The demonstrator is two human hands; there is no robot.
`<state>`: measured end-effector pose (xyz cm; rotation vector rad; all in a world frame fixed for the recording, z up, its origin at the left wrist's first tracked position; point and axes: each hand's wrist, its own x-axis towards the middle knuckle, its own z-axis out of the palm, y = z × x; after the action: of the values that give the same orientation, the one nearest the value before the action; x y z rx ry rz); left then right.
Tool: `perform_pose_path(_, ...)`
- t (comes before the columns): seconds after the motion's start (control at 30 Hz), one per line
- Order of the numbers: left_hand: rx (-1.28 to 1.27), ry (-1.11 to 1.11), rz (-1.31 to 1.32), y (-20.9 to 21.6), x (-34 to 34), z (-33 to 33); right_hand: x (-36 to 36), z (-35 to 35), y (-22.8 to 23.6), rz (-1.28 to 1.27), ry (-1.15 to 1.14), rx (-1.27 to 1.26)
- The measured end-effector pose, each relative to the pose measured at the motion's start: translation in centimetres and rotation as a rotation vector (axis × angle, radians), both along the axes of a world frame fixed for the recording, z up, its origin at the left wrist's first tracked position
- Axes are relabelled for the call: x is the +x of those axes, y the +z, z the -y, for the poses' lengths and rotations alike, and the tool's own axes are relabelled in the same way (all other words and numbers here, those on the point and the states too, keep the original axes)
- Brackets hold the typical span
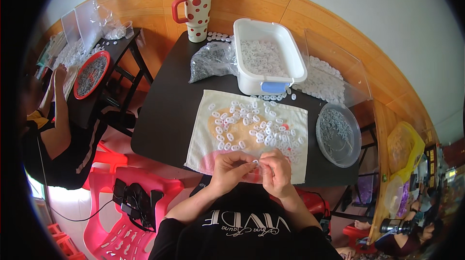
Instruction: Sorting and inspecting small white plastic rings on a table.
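Note:
Close to my body, over the near edge of a pale towel point(197, 136), both hands meet with fingertips pinched. Between them is a small white plastic piece point(255, 162). My left hand point(228, 171) grips it with thumb and forefinger. My right hand point(276, 173) is closed at its other side; whether it also holds a small part is hidden by the fingers. Just beyond my hands, many white oval pieces with holes point(272, 140) lie scattered across the towel.
On the dark table point(164, 114) stand a white tub of pieces point(240, 78), a bag of grey parts point(210, 63), a spotted tumbler point(197, 15), a tilted transparent box point(358, 78) and a round transparent bowl point(356, 151). A person point(58, 129) works at the left beside a red tray point(77, 90).

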<state>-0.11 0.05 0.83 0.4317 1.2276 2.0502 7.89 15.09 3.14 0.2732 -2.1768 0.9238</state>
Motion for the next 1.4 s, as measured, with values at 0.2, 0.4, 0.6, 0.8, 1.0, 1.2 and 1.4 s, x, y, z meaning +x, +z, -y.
perform_pose_path(0.2, 0.0, -0.027, 0.035, -0.2, -0.1, 0.2, -0.1, -0.6, 0.4, -0.012, 0.061, 0.072)
perform_pose_path(0.4, 0.036, -0.016, 0.065, 0.5, 0.1, 0.1, 0.0, -0.6, 0.4, 0.052, 0.081, 0.015)
perform_pose_path(0.6, 0.063, 0.067, 0.004, -0.1, -1.3, 0.9, 0.8, -3.1, 0.7, 0.248, -0.159, -0.265)
perform_pose_path(0.8, 0.113, 0.098, 0.036, -0.1, -1.8, 0.8, 0.3, -2.1, 0.7, 0.407, -0.185, 0.286)
perform_pose_path(1.0, 0.116, 0.067, 0.018, -0.2, -1.9, 1.0, 0.0, -2.7, 0.9, 0.382, -0.178, 0.374)
perform_pose_path(1.2, 0.1, 0.034, 0.088, -0.2, -1.7, 0.3, 0.9, -2.5, -0.4, 0.363, -0.066, -0.79)
perform_pose_path(1.4, 0.164, 0.077, 0.148, 0.4, -0.7, -1.1, 0.4, -1.3, -0.1, 0.328, -0.011, -1.099)
